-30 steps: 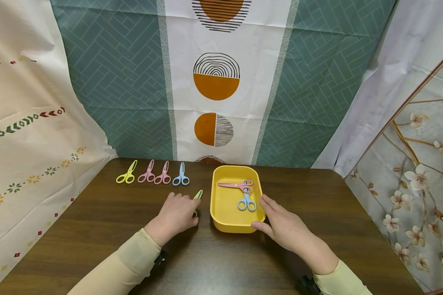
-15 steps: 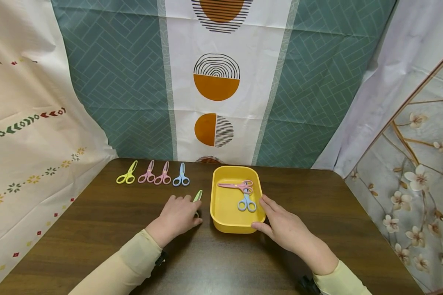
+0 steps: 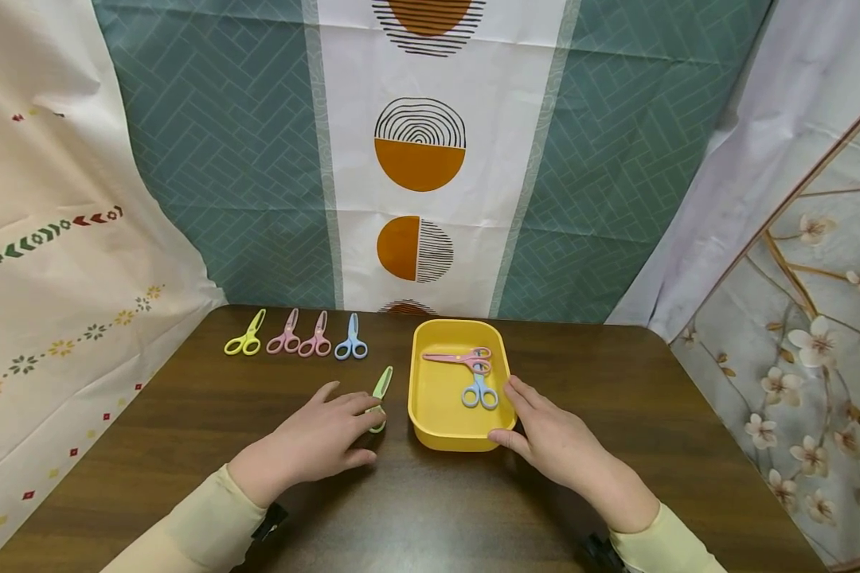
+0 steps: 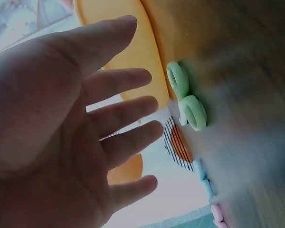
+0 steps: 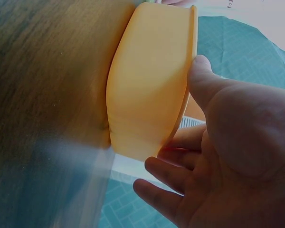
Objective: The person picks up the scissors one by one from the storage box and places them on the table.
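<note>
Pink scissors (image 3: 462, 360) and blue scissors (image 3: 479, 391) lie inside the yellow tub (image 3: 450, 442); green scissors (image 3: 382, 383) and a rear four-pair row (image 3: 290, 334) appear outstanding on the table (image 3: 595, 374). Left hand (image 3: 315, 438), spread, holds nothing beside the green scissors; right hand (image 3: 555, 438), fingers extended, touches the tub's rim.

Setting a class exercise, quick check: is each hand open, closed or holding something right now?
Left hand: open, holding nothing, near the light green plastic scissors.
Right hand: open, touching but not gripping the yellow, round-cornered plastic tub.
</note>
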Tool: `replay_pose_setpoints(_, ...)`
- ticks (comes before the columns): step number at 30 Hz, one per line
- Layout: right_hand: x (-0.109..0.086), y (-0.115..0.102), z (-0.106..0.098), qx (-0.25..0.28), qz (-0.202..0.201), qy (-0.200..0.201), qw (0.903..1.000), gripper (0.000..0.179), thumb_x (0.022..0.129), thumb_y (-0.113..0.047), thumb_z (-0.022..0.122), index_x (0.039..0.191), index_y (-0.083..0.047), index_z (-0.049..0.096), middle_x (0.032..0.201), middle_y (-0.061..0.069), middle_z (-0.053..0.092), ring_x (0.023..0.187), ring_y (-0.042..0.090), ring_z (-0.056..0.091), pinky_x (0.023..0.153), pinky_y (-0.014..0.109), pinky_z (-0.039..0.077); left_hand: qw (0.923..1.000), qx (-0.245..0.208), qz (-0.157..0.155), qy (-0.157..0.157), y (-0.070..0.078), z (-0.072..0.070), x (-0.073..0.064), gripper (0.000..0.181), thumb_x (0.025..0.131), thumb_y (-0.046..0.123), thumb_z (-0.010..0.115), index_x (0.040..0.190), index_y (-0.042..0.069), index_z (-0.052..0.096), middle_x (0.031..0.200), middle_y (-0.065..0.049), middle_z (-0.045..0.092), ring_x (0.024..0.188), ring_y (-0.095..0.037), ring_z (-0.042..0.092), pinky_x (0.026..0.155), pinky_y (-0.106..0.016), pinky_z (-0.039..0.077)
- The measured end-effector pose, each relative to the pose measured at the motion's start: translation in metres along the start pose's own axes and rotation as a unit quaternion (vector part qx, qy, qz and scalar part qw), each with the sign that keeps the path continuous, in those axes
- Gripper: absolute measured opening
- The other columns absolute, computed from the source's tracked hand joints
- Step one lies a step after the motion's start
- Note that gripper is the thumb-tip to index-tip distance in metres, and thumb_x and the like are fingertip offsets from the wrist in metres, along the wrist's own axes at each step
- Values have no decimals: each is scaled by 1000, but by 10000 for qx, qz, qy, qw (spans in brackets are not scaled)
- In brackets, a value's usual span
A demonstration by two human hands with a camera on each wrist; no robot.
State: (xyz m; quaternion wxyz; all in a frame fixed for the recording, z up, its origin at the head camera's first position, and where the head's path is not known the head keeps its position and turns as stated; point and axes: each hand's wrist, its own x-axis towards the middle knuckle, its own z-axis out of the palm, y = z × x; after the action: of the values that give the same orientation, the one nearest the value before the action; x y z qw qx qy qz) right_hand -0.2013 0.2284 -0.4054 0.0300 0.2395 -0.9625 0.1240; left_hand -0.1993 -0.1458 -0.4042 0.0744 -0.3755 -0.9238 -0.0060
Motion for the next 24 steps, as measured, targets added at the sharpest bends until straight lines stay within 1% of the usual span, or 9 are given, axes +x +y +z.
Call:
replay_pose_setpoints(2, 0, 0, 0, -1, 16, -6, 10000, 87, 106, -54, 70, 164, 5, 44, 172, 23, 41, 152, 42, 51, 110, 58, 53, 9999, 33, -45, -88, 3, -1, -3, 54, 97, 43, 86, 138, 10, 73, 146, -14, 68, 136, -36, 64, 113, -72, 41)
replay_pose_setpoints(7, -1, 0, -1, 20, 49, -5, 10000, 88, 106, -55, 70, 165, 5, 44, 172, 23, 41, 152, 42, 51, 111, 59, 52, 9987, 37, -369, -350, 10, -2, -8, 65, 95, 47, 86, 144, 7, 70, 145, -18, 67, 135, -39, 64, 114, -69, 43)
replay_pose_setpoints(9, 0, 0, -1, 26, 54, -1, 10000, 88, 106, -55, 70, 165, 5, 44, 172, 23, 41, 152, 42, 51, 110, 59, 52, 9981, 65, -435, -420, 11, 0, -8, 68, 95, 49, 86, 145, 7, 69, 144, -19, 67, 134, -40, 64, 113, -68, 43)
replay_pose_setpoints(16, 0, -1, 1, 22, 3, -7, 10000, 87, 106, -55, 69, 164, 6, 44, 172, 23, 41, 152, 41, 51, 111, 58, 52, 9950, -110, -582, -803, 16, 4, -7, 68, 97, 48, 84, 148, 5, 67, 150, -19, 65, 139, -40, 62, 117, -66, 41)
replay_pose_setpoints(18, -1, -1, 0, 31, 14, 1, 10000, 87, 106, -54, 70, 164, 6, 45, 172, 23, 41, 152, 41, 50, 111, 58, 52, 9948, -169, -584, -822, 17, 4, -7, 69, 97, 47, 84, 149, 5, 67, 152, -20, 63, 141, -40, 60, 117, -66, 41)
replay_pose_setpoints(24, -1, -1, -1, 31, 17, 15, 10000, 87, 106, -54, 70, 164, 6, 45, 172, 24, 41, 152, 41, 50, 111, 58, 52, 9959, -263, -491, -717, 18, 9, -4, 71, 98, 45, 84, 152, 3, 63, 155, -23, 60, 143, -42, 58, 117, -67, 41)
